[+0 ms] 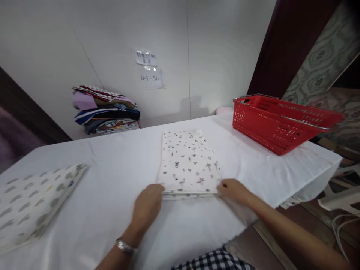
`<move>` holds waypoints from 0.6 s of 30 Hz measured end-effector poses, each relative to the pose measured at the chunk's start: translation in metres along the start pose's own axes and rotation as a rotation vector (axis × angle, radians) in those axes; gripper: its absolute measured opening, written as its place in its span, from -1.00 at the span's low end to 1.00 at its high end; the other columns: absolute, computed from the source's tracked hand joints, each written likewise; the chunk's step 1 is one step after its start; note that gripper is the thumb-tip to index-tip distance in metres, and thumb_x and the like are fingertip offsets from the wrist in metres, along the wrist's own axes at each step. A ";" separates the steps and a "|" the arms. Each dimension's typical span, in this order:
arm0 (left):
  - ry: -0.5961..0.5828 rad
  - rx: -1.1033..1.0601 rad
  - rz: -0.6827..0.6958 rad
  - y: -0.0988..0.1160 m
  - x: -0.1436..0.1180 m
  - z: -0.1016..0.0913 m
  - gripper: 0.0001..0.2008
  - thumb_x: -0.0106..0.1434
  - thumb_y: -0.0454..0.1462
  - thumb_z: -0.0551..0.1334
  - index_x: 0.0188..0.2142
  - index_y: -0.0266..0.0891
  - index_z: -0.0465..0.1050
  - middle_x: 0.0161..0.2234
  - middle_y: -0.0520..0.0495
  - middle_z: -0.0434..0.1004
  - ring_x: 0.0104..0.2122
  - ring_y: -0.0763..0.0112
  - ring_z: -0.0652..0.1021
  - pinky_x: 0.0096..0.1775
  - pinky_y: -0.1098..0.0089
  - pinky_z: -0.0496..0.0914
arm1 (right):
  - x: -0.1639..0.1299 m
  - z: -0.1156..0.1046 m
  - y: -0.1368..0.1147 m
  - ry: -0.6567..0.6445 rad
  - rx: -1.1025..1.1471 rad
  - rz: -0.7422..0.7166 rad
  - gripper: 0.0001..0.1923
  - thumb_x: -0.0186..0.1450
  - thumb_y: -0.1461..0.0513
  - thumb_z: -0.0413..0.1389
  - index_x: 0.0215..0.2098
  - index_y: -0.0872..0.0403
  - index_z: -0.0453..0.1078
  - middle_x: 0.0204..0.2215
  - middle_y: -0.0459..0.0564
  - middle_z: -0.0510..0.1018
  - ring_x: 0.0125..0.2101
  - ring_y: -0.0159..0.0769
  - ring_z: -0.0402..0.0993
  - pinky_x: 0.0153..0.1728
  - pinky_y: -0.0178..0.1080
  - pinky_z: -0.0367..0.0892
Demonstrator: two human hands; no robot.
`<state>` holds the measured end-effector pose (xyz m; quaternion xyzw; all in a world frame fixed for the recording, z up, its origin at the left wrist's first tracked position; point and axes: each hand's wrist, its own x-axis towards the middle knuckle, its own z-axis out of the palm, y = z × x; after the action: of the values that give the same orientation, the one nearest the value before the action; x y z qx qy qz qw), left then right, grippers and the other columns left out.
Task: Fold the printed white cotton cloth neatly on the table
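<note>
Checked fabric (pixel 215 262) is closest to the viewpoint, below the near edge of the bench (pixel 120 161), by the look of it the person's own clothing. From the left, a folded patterned cloth (pixel 36 198) lies by the bench's left end, partly out of sight. Past it, near the far edge, a pile of folded clothes (pixel 108 112) stands by the wall; whether the bench carries it I can't tell.

Next comes the left hand (pixel 149 202), a metal band (pixel 126 246) at its wrist, fingers curled closed on the near left corner of a printed cloth (pixel 187 161). That cloth lies folded and fairly flat mid-bench, its layers showing along the near side. On its near right corner the right hand (pixel 234 189) is closed as well, seemingly pinching the fabric. How many layers either one grips, I can't make out.

To my mind, an uneven pull would skew the printed cloth, and catching only the top layer would let the lower one slip or bunch. The white cover beneath might drag too.

Furthest right, a red basket (pixel 267 131) stands toward the far right corner; a hard tug on that cover could shift it.
</note>
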<state>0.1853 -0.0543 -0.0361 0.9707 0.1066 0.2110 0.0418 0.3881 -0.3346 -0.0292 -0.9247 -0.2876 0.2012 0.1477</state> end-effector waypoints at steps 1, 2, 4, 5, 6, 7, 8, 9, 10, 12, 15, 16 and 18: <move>0.035 0.032 -0.056 -0.020 -0.003 -0.008 -0.70 0.17 -0.44 0.01 -0.23 -0.16 0.45 -0.20 -0.10 0.56 -0.16 0.25 0.52 -0.10 0.23 0.41 | -0.012 0.011 -0.015 -0.024 0.055 -0.068 -0.70 0.24 0.12 -0.03 -0.49 0.10 0.42 -0.47 0.04 0.55 -0.45 -0.30 0.38 -0.51 -0.31 0.04; 0.068 0.060 -0.113 -0.041 -0.007 -0.016 -0.72 0.19 -0.40 0.02 -0.22 -0.17 0.44 -0.19 -0.12 0.56 -0.13 0.22 0.52 -0.08 0.21 0.41 | -0.023 0.022 -0.031 -0.048 0.125 -0.138 -0.72 0.24 0.12 -0.02 -0.49 0.09 0.42 -0.48 0.00 0.54 -0.47 -0.32 0.38 -0.51 -0.32 0.05; 0.091 0.114 -0.267 -0.078 -0.013 -0.031 -0.74 0.21 -0.34 0.03 -0.17 -0.20 0.43 -0.14 -0.15 0.54 -0.10 0.17 0.51 -0.10 0.18 0.42 | -0.041 0.040 -0.058 -0.134 0.254 -0.266 -0.78 0.20 0.14 0.04 -0.46 0.07 0.45 -0.49 -0.06 0.54 -0.47 -0.36 0.37 -0.50 -0.34 0.08; 0.084 0.136 -0.348 -0.093 -0.015 -0.037 -0.73 0.22 -0.32 0.02 -0.16 -0.20 0.43 -0.12 -0.15 0.53 -0.09 0.14 0.51 -0.12 0.17 0.43 | -0.046 0.045 -0.068 -0.176 0.312 -0.301 -0.81 0.19 0.14 0.06 -0.44 0.06 0.46 -0.49 -0.08 0.54 -0.47 -0.38 0.36 -0.50 -0.35 0.10; 0.052 0.141 -0.409 -0.105 -0.017 -0.041 -0.72 0.23 -0.31 0.01 -0.15 -0.21 0.43 -0.11 -0.16 0.53 -0.10 0.12 0.51 -0.15 0.16 0.45 | -0.049 0.048 -0.074 -0.207 0.358 -0.323 -0.83 0.17 0.16 0.08 -0.43 0.06 0.46 -0.49 -0.10 0.53 -0.47 -0.39 0.36 -0.50 -0.37 0.11; 0.010 0.131 -0.452 -0.114 -0.019 -0.044 -0.72 0.23 -0.30 0.01 -0.15 -0.21 0.43 -0.10 -0.16 0.53 -0.12 0.12 0.52 -0.17 0.17 0.46 | -0.047 0.049 -0.077 -0.215 0.395 -0.329 -0.85 0.16 0.17 0.09 -0.43 0.07 0.47 -0.50 -0.10 0.53 -0.48 -0.40 0.35 -0.50 -0.38 0.13; -0.035 0.108 -0.471 -0.121 -0.021 -0.045 -0.71 0.22 -0.30 0.01 -0.15 -0.21 0.43 -0.09 -0.16 0.53 -0.13 0.12 0.54 -0.20 0.19 0.46 | -0.043 0.047 -0.076 -0.200 0.430 -0.330 -0.86 0.15 0.19 0.10 -0.43 0.08 0.47 -0.50 -0.10 0.52 -0.48 -0.41 0.35 -0.49 -0.39 0.15; -0.072 0.080 -0.473 -0.124 -0.023 -0.045 -0.71 0.21 -0.31 0.01 -0.14 -0.21 0.42 -0.08 -0.15 0.53 -0.15 0.13 0.54 -0.21 0.20 0.47 | -0.035 0.044 -0.072 -0.171 0.466 -0.322 -0.87 0.15 0.21 0.09 -0.44 0.09 0.46 -0.51 -0.10 0.52 -0.48 -0.43 0.34 -0.49 -0.40 0.16; -0.083 0.058 -0.465 -0.126 -0.024 -0.043 -0.70 0.20 -0.32 0.02 -0.13 -0.21 0.42 -0.07 -0.15 0.52 -0.15 0.14 0.55 -0.20 0.22 0.47 | -0.026 0.040 -0.066 -0.139 0.506 -0.298 -0.88 0.15 0.23 0.08 -0.45 0.11 0.45 -0.53 -0.11 0.50 -0.51 -0.44 0.33 -0.50 -0.40 0.17; -0.033 0.042 -0.432 -0.123 -0.028 -0.038 -0.69 0.19 -0.33 0.01 -0.12 -0.24 0.41 -0.04 -0.18 0.50 -0.08 0.13 0.52 -0.14 0.21 0.45 | -0.003 0.027 -0.050 -0.088 0.603 -0.203 -0.88 0.16 0.25 0.06 -0.45 0.12 0.42 -0.59 -0.14 0.46 -0.58 -0.47 0.31 -0.54 -0.41 0.19; 0.136 0.027 -0.363 -0.103 -0.033 -0.031 -0.70 0.21 -0.30 0.00 -0.15 -0.27 0.42 -0.06 -0.21 0.50 -0.04 0.14 0.48 -0.06 0.19 0.41 | 0.032 0.001 -0.028 0.006 0.727 -0.045 -0.90 0.18 0.27 0.05 -0.46 0.12 0.38 -0.64 -0.17 0.42 -0.66 -0.50 0.29 -0.64 -0.43 0.17; 0.179 0.004 -0.318 -0.092 -0.034 -0.030 -0.72 0.23 -0.27 0.01 -0.16 -0.25 0.42 -0.10 -0.20 0.52 -0.06 0.16 0.50 -0.07 0.20 0.41 | 0.043 -0.008 -0.023 0.049 0.765 -0.010 -0.91 0.17 0.28 0.07 -0.47 0.12 0.37 -0.65 -0.16 0.42 -0.67 -0.50 0.29 -0.66 -0.44 0.16; 0.215 -0.059 -0.190 -0.063 -0.037 -0.027 -0.75 0.25 -0.20 0.05 -0.20 -0.20 0.44 -0.18 -0.14 0.56 -0.15 0.20 0.53 -0.10 0.23 0.42 | 0.064 -0.025 -0.018 0.123 0.835 0.036 -0.91 0.17 0.29 0.10 -0.49 0.13 0.36 -0.65 -0.14 0.44 -0.68 -0.51 0.31 -0.68 -0.46 0.16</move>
<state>0.1296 -0.0004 -0.0343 0.9263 0.1958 0.3121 0.0784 0.4399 -0.2867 -0.0186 -0.8007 -0.1559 0.2472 0.5229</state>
